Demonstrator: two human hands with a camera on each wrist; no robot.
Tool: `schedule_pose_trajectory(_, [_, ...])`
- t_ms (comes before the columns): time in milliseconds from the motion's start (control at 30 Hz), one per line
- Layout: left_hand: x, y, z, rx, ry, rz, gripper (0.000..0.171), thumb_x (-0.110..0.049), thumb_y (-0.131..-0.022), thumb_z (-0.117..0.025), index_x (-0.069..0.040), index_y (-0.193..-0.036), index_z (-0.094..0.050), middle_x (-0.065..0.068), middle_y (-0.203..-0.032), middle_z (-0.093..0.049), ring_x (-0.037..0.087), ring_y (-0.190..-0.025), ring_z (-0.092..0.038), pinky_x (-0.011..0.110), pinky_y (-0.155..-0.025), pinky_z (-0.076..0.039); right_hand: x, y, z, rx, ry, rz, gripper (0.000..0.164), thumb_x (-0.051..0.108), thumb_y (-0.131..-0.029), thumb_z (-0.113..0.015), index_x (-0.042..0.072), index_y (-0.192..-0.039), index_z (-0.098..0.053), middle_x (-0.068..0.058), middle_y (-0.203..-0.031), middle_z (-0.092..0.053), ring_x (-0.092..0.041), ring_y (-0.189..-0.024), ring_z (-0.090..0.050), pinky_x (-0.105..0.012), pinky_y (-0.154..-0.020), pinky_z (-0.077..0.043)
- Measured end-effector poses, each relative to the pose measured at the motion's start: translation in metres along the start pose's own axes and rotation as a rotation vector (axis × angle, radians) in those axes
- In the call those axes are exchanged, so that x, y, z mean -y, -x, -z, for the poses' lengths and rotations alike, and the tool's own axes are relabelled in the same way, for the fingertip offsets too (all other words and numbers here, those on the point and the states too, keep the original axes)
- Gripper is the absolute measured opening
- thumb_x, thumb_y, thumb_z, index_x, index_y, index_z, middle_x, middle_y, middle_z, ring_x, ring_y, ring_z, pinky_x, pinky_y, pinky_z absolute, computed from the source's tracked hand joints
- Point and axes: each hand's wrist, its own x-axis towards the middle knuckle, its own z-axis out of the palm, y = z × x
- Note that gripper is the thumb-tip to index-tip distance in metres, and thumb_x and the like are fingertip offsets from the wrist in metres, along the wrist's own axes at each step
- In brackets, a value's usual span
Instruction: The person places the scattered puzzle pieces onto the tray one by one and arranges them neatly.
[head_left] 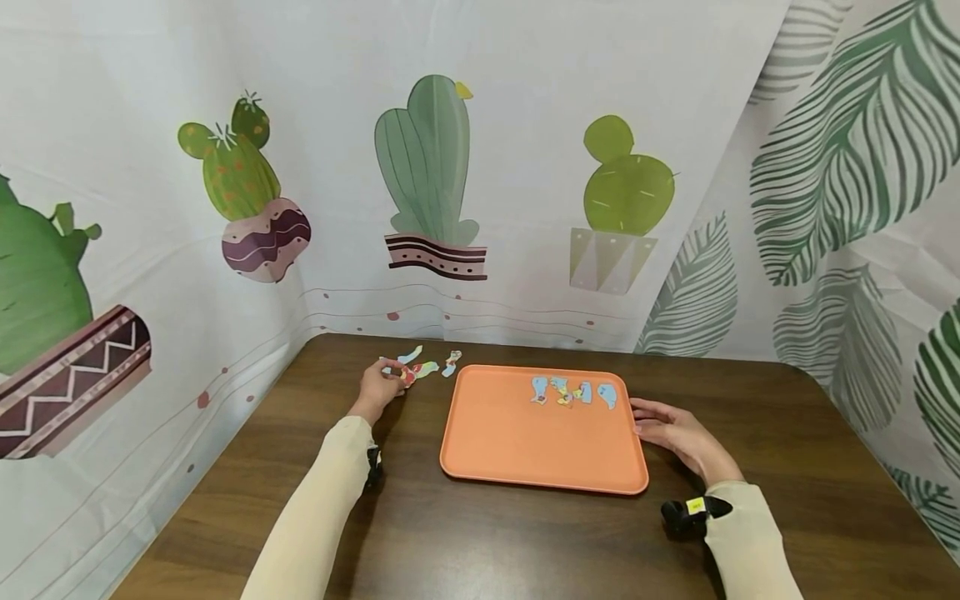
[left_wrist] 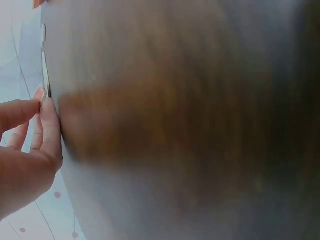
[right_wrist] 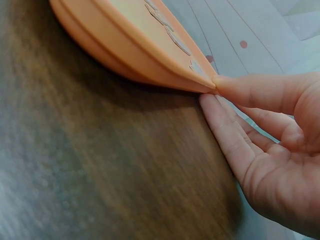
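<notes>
Over the table's far left part, my left hand (head_left: 378,387) pinches a small flat puzzle piece (head_left: 407,377), red and patterned, between thumb and fingertips. Seen from the left wrist, the thumb and fingers (left_wrist: 50,130) meet at the piece's thin edge. Close by lie more loose pieces: a green one (head_left: 427,368), a pale blue one (head_left: 410,355) and a multicoloured one (head_left: 452,363). My right hand (head_left: 678,437) grips the right rim of an orange tray (head_left: 540,450), thumb at the top edge, fingers against the side. Several light blue puzzle pieces (head_left: 607,396) lie in a row near the tray's far right corner.
The brown wooden table (head_left: 450,533) carries the tray near its middle. A cloth backdrop (head_left: 517,183) printed with cacti and leaves hangs along the table's far edge and both sides. Black wrist cameras (head_left: 682,517) are strapped to both sleeves.
</notes>
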Motion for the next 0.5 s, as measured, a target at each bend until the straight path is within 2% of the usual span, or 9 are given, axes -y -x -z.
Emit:
schedule_pose_trajectory(67, [-0.003, 0.001, -0.002, 0.020, 0.072, 0.022, 0.034, 0.017, -0.082, -0.056, 0.010, -0.116, -0.057, 0.020, -0.081, -0.063, 0.016, -0.062, -0.061, 0.030, -0.064, -0.058, 0.000, 0.000, 0.000, 0.002, 0.004, 0.004, 0.065, 0.013, -0.095, -0.062, -0.004, -0.148, -0.030, -0.027, -0.137, -0.045, -0.011, -0.105, -0.061, -0.028, -0.090, -0.052])
schedule_pose_trajectory(167, [-0.010, 0.003, -0.006, 0.043, 0.119, 0.038, 0.035, 0.017, -0.084, -0.054, 0.011, -0.119, -0.055, 0.018, -0.081, -0.062, 0.019, -0.065, -0.064, 0.035, -0.070, -0.059, 0.000, -0.001, 0.001, 0.003, 0.003, 0.009, 0.065, 0.013, -0.094, -0.063, -0.004, -0.148, -0.030, -0.027, -0.138, -0.044, -0.011, -0.105, -0.061, -0.027, -0.089, -0.052])
schedule_pose_trajectory(300, [-0.021, 0.006, -0.014, 0.082, 0.146, 0.041, 0.035, 0.015, -0.087, -0.053, 0.011, -0.122, -0.054, 0.018, -0.090, -0.060, 0.028, -0.076, -0.067, 0.041, -0.079, -0.058, 0.000, 0.000, 0.001, 0.001, -0.002, 0.009, 0.065, 0.012, -0.094, -0.063, -0.004, -0.148, -0.030, -0.027, -0.138, -0.044, -0.010, -0.105, -0.061, -0.026, -0.089, -0.052])
schedule_pose_trajectory(500, [-0.034, 0.007, -0.032, 0.155, 0.170, 0.032, 0.034, 0.015, -0.087, -0.053, 0.009, -0.121, -0.054, 0.026, -0.105, -0.060, 0.037, -0.087, -0.067, 0.042, -0.081, -0.057, -0.001, 0.000, 0.001, -0.003, -0.005, 0.007, 0.064, 0.012, -0.094, -0.062, -0.004, -0.148, -0.031, -0.026, -0.137, -0.045, -0.008, -0.103, -0.061, -0.025, -0.088, -0.052])
